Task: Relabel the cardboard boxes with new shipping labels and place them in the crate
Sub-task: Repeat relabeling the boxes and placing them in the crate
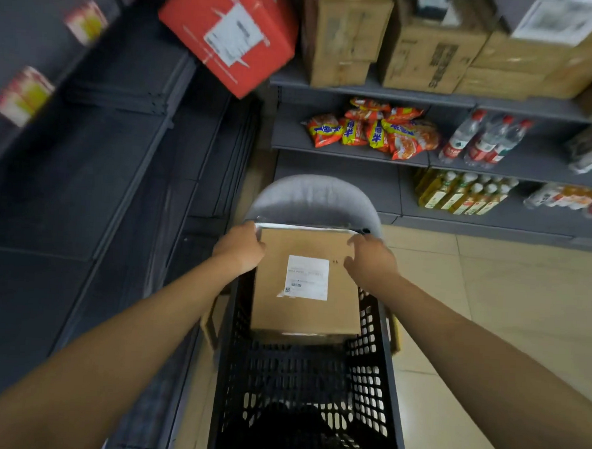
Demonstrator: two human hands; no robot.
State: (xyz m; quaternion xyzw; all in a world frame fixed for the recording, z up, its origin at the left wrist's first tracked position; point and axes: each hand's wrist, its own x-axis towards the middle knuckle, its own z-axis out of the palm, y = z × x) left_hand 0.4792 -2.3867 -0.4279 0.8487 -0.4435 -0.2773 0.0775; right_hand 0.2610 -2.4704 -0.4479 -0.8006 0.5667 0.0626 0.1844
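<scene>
Beyond the hands, grey shelving carries brown cartons, orange snack packets printed with yellow and blue characters too blurred to read, red-labelled water bottles and yellow oil bottles; a red box with a white label sits up to the left. Under the hands, a black perforated crate rests on what looks like a grey chair. A cardboard box sits in the crate's far end, its white shipping label showing fine print and a barcode, illegible. Both arms reach forward: the left hand grips the box's far left corner, the right hand curls over its far right corner.
</scene>
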